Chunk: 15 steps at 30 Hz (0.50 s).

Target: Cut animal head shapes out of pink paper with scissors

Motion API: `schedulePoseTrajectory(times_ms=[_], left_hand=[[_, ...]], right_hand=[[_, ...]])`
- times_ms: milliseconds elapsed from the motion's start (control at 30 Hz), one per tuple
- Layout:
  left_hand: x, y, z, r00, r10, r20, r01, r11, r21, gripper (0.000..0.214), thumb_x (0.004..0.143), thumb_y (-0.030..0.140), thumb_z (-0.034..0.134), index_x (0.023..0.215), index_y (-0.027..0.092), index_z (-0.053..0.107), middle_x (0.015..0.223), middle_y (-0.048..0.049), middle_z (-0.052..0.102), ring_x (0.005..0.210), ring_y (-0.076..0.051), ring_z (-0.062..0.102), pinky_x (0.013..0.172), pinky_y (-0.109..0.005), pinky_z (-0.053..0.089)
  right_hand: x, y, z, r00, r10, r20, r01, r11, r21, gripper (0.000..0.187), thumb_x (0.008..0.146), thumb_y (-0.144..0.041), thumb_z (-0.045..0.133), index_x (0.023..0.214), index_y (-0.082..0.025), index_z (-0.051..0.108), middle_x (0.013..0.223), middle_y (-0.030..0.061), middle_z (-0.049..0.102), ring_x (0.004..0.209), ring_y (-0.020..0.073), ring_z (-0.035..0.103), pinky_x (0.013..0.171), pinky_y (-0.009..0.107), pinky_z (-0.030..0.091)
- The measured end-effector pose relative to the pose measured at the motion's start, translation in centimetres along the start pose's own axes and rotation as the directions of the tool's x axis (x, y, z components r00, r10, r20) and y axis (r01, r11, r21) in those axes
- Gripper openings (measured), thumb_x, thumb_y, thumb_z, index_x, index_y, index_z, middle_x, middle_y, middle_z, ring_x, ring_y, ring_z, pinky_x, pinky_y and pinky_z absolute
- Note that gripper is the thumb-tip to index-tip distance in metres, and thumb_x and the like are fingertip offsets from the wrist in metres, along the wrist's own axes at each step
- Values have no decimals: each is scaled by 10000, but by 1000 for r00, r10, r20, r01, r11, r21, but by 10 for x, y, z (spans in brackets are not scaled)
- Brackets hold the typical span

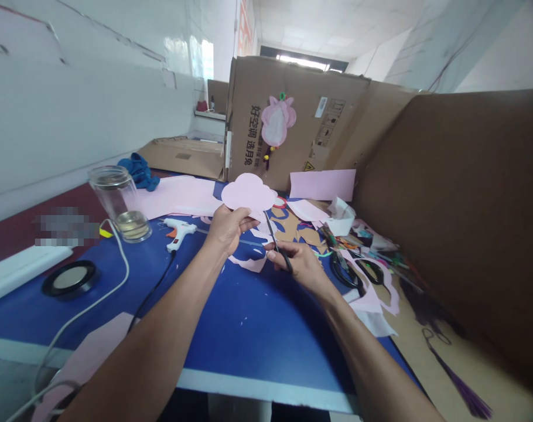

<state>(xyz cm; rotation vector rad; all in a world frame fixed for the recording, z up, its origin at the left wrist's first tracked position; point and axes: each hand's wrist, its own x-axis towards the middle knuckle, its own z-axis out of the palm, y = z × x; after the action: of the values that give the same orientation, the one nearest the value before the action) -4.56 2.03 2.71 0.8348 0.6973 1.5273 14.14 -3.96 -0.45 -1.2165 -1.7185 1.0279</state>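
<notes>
Holds scissors to a pink paper cloud (249, 193) over the blue table (249, 328).

Pinches the cloud's lower edge with the left hand (226, 228), thumb on the near side, keeping it upright: pale pink, flat, scalloped all round, above the table's far middle. Wraps the right hand (299, 266) round black-handled scissors (277, 243), blades slanting up to the cloud's lower right rim. Works beside pink scraps (251, 264), with a white glue gun (178, 230) and glass jar (121, 202) toward the left edge.

A makeshift craft workshop: a blue bench (258, 328) strewn with pink paper scraps (372, 299), a glue gun (178, 230), scissors (275, 240), a cloud cut-out (249, 193), and cardboard walls (460, 193) with a paper ornament (277, 122) hung up.
</notes>
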Motion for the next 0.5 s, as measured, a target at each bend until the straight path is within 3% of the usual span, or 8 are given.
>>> schedulePoseTrajectory(times_ms=[300, 500], left_hand=[[-1, 0, 1, 1000, -2, -13, 2, 1000, -30, 315, 648, 115, 774, 956, 159, 720, 804, -91, 771, 793, -262, 764, 841, -423, 633], [-1, 0, 2, 1000, 0, -18, 0, 1000, -23, 288, 649, 119, 766, 929, 151, 707, 802, -77, 770, 708, -210, 736, 773, -367, 633]], right_hand=[[0, -1, 1, 1000, -7, 7, 7, 1000, 7, 471, 838, -628, 754, 965, -178, 811, 624, -17, 556, 590, 133, 427, 580, 273, 324], [0, -1, 0, 1000, -18, 3, 18, 1000, 13, 466, 839, -618, 762, 953, -169, 807, 619, -21, 549, 588, 129, 428, 578, 270, 325]])
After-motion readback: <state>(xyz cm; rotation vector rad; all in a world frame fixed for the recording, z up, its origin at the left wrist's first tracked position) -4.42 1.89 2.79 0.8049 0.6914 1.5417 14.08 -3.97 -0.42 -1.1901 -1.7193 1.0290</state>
